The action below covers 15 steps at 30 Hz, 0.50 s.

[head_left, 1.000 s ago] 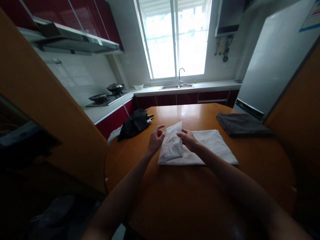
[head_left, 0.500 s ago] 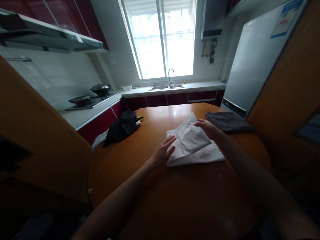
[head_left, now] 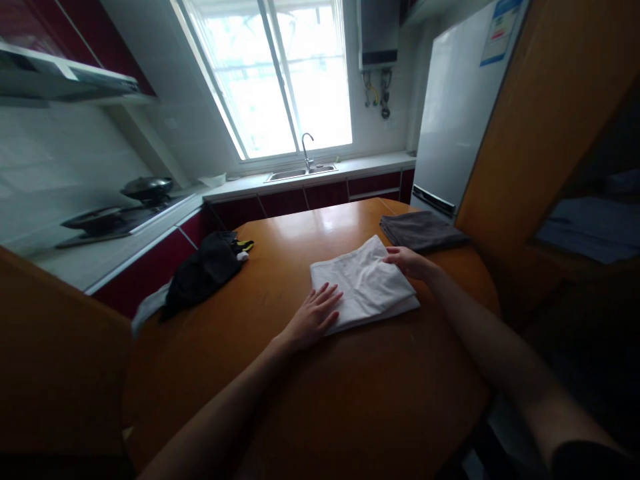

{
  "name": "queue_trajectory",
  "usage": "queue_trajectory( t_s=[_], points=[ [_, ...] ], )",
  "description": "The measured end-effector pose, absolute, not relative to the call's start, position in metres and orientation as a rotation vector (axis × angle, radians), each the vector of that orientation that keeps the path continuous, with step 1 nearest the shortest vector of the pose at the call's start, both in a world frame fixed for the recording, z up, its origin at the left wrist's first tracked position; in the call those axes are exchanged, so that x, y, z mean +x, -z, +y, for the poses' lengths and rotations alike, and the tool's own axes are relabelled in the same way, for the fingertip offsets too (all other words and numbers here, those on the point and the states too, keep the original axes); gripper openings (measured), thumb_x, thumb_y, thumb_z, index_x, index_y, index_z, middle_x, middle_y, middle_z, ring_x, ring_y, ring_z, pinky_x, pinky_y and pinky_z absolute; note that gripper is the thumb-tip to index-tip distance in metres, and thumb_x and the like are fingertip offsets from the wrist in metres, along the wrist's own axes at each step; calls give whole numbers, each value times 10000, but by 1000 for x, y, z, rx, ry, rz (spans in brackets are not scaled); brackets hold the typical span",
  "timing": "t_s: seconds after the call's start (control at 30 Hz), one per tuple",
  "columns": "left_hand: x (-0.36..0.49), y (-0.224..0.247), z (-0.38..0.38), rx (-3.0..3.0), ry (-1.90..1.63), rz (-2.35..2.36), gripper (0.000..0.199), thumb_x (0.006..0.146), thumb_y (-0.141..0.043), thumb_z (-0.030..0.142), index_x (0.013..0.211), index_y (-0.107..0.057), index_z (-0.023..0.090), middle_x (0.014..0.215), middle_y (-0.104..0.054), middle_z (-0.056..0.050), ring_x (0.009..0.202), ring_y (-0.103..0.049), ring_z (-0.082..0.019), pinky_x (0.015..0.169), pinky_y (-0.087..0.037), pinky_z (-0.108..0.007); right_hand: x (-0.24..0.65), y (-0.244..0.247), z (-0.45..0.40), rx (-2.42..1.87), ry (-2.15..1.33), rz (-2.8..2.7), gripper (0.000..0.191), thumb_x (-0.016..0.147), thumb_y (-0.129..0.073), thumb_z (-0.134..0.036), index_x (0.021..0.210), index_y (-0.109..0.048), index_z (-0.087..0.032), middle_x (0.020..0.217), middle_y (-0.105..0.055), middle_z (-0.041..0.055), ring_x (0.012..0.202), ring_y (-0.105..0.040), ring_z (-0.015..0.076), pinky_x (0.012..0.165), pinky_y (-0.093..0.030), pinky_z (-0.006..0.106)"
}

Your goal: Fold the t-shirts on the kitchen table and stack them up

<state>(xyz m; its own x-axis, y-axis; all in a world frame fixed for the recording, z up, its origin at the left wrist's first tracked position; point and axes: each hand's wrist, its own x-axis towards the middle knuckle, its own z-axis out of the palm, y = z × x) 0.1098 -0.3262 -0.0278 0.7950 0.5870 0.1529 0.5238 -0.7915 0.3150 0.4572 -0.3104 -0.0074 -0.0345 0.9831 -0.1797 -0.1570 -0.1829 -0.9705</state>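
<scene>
A white folded garment point(head_left: 367, 280) lies on the wooden table in front of me, some creases across its top layer. My left hand point(head_left: 313, 317) rests palm down on its near left corner, fingers spread and stretched out. At its right edge, my right hand point(head_left: 407, 261) touches the cloth with its fingers pointing left, loosely extended. The underside of the right hand's fingers is partly hidden. Beyond that hand, a dark grey folded cloth point(head_left: 423, 230) lies at the table's far right.
A black garment pile point(head_left: 205, 270) with a yellow-and-black bit lies on the left side of the rounded wooden table point(head_left: 280, 280). Behind stand a counter with a sink point(head_left: 300, 173), a stove with pans point(head_left: 147, 188), and a fridge point(head_left: 450, 113) at right.
The top layer of the white garment has come down flatter and covers more of the lower layer. My left hand has settled onto its near left corner. The view has turned right.
</scene>
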Motion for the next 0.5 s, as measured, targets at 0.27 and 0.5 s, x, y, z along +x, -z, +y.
queue_trajectory(
  t_s=[0.27, 0.5],
  points=[
    [111, 23, -331, 2814, -310, 809, 529, 1006, -482, 492, 1495, -479, 291, 1619, -337, -61, 1531, -191, -300, 1229, -159, -573, 468, 20, -310, -1274, -1377, -1069, 448, 672, -750, -72, 1114, -715, -142, 906, -764, 92, 623, -658, 147, 534, -508, 210],
    [111, 20, -337, 2892, -227, 763, 614, 969, -539, 551, 1520, -438, 299, 1607, -363, -74, 1520, -225, -317, 1228, -151, -591, 468, 19, -314, -1402, -1284, -1104, 428, 647, -757, -70, 1068, -732, -139, 800, -754, 63, 536, -603, 128, 456, -443, 194]
  ],
)
